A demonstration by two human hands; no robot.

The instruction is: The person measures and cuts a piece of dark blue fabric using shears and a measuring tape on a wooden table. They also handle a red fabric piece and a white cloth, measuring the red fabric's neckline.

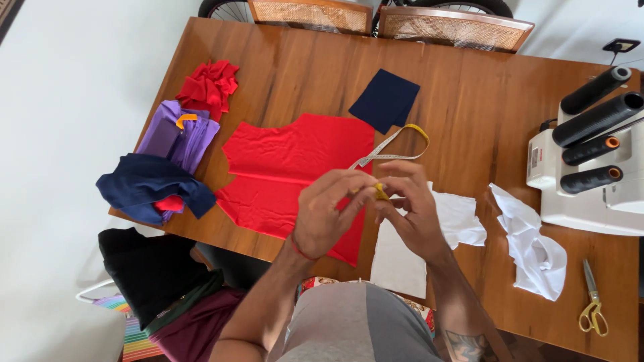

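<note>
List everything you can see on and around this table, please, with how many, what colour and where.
table: one, brown wood, fills the view
red cloth panel: one, table centre
navy cloth square: one, behind the panel
measuring tape: one, yellow and white, looped from the hands
red scraps: one heap, far left
purple cloth: one folded pile, left
navy cloth heap: one, left edge
white cloth pieces: several, right of the hands
scissors: one, gold handles, near right
sewing machine: one, white, four dark thread cones
chairs: two, cane backs, far side
left hand: fingers pinching the tape's end
right hand: same
</note>
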